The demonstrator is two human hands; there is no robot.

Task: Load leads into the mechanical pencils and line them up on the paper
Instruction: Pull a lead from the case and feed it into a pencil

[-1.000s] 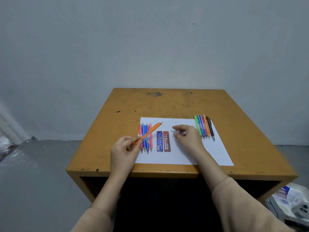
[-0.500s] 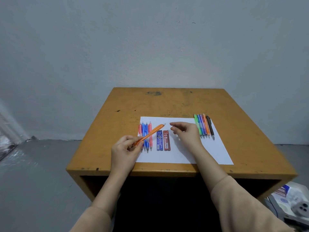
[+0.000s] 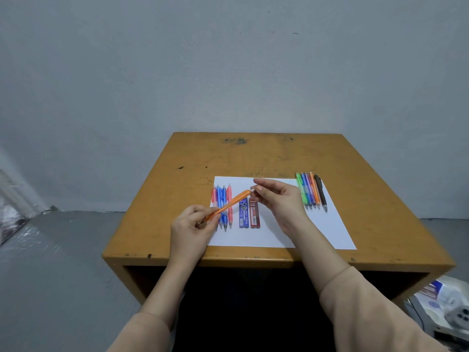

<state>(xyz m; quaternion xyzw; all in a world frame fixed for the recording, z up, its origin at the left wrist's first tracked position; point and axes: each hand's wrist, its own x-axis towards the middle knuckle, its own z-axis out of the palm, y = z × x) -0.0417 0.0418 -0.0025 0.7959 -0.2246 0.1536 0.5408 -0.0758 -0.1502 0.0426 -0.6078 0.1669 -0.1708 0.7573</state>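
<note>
Hands at both ends of orange pencil (image 3: 231,205)

The left hand (image 3: 193,229) is near the front left corner of the paper (image 3: 279,235). It grips the tip end of the orange pencil between the thumb and the curled fingers. From there the pencil rises slanted to the right and away from the person. It passes over a row of four pencils (image 3: 222,199), red, blue, blue and red, which lie side by side on the left part of the paper with their tips toward the person.

Just right of this row lie two lead cases flat on the paper, a blue lead case (image 3: 243,214) and a red lead case (image 3: 254,215), touching or almost touching each other.

Above the cases, the right hand (image 3: 281,201) pinches the white far end of the orange pencil with thumb and forefinger; the other fingers are loosely bent. If the cap is on or off, I cannot tell.

At the right far corner of the paper lies a second group of pencils (image 3: 311,191), green, blue, purple, orange and a dark one, close together. The paper lies on a wooden table (image 3: 253,153). On the floor at the right stands a box (image 3: 446,306).
</note>
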